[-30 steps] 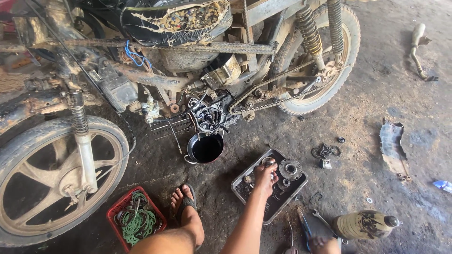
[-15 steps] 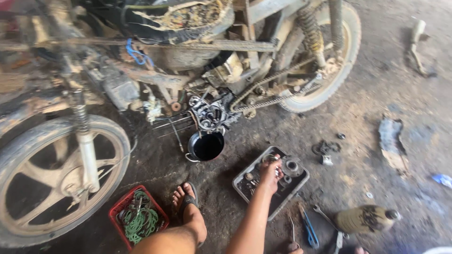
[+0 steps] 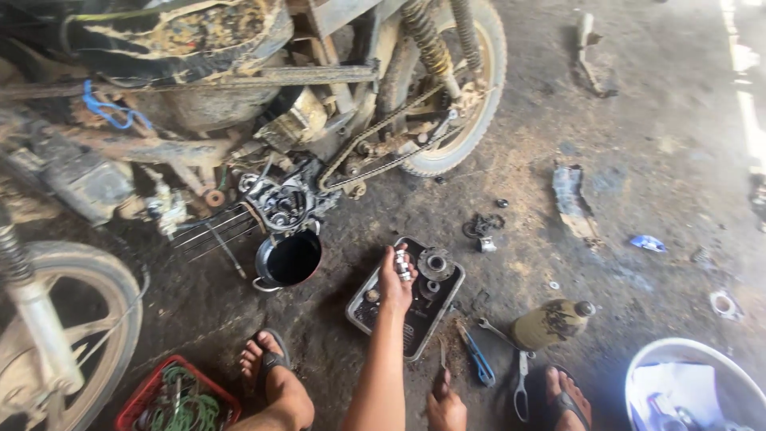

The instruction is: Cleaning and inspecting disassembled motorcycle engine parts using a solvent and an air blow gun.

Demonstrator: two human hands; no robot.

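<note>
Left hand (image 3: 394,281) lifting a small metal part (image 3: 404,264) over the parts tray (image 3: 369,315).
Fingers are pinching the part above the tray, right of the oil pot (image 3: 289,259); right hand (image 3: 444,407) is gripping a thin tool (image 3: 442,357) near the tray's near edge.

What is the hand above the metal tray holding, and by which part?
The left hand holds a small shiny metal part over the metal tray, fingers wrapped around its lower end. The right hand grips a thin tool by its handle.
</note>
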